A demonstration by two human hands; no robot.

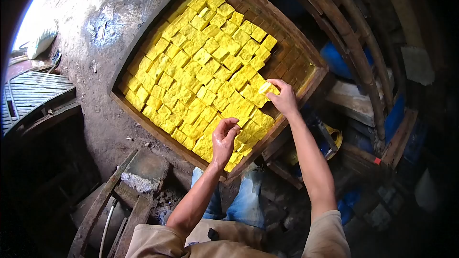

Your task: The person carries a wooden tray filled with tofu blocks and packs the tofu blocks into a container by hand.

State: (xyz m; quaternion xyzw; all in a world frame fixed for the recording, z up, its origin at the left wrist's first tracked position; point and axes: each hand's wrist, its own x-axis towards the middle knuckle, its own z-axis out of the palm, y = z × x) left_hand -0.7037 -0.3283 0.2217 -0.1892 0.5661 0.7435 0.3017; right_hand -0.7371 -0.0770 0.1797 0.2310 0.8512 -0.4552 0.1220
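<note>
Rows of yellow tofu blocks (pixel 196 71) lie packed side by side in a large wooden tray (pixel 160 136). Near the tray's right side, my right hand (pixel 285 99) grips one yellow tofu block (pixel 268 88) between thumb and fingers; a paler face of it shows. My left hand (pixel 224 138) is over the blocks near the tray's front corner. Its fingers are loosely bent, the thumb sits apart from them, and nothing shows between. Wetness glistens on that hand. Part of the blocks beneath it is hidden.
Bare brown slats (pixel 289 59) show along the tray's right side. Bamboo poles (pixel 356 43) and a blue container (pixel 342 59) stand to the right. A slatted bamboo rack (pixel 36 95) is at far left. Wooden beams (pixel 103 205) and a stone block (pixel 146 172) lie lower left.
</note>
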